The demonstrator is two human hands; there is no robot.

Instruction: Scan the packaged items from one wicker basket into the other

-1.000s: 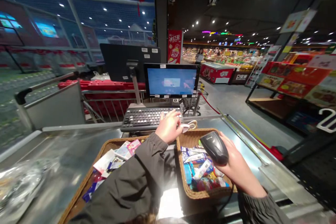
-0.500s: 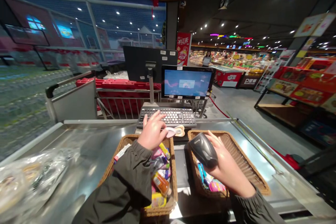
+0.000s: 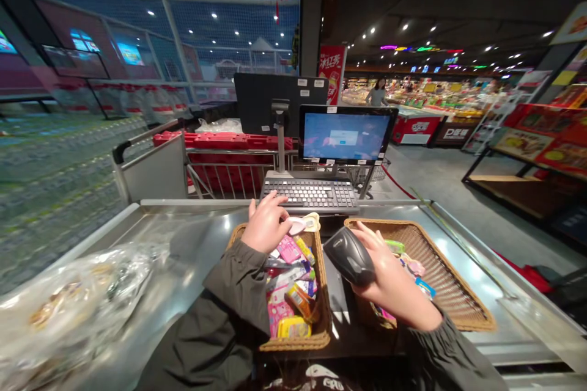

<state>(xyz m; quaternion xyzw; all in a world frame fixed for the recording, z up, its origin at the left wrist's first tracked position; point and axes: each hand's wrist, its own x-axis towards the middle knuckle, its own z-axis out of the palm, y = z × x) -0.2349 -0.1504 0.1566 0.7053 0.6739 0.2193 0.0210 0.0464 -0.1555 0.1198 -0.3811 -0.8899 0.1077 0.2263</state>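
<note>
My left hand (image 3: 267, 224) is over the far end of the left wicker basket (image 3: 326, 311), its fingertips near the keyboard (image 3: 316, 194). Beside its thumb it grips a small flat item, pale pink and cream (image 3: 297, 224), whose exact kind I cannot make out. Snack packets (image 3: 288, 249) and a small amber-brown bottle (image 3: 300, 300) fill this basket. My right hand (image 3: 389, 278) is wrapped round a black barcode scanner (image 3: 349, 256), held above the near left side of the right wicker basket (image 3: 458, 284). A few colourful small items (image 3: 415, 266) lie in that basket, partly hidden by the hand.
A lit screen (image 3: 346, 137) stands behind the keyboard, with a dark monitor back (image 3: 270, 101) to its left. Clear plastic bags (image 3: 87, 293) lie on the metal counter (image 3: 183, 238) at left. Beyond are red crates (image 3: 229, 142), shelves and a distant person (image 3: 378, 93).
The view has shifted, so the counter appears farther right. My left hand has drawn back from the keyboard with the pale pink and cream item. The right hand still holds the barcode scanner.
</note>
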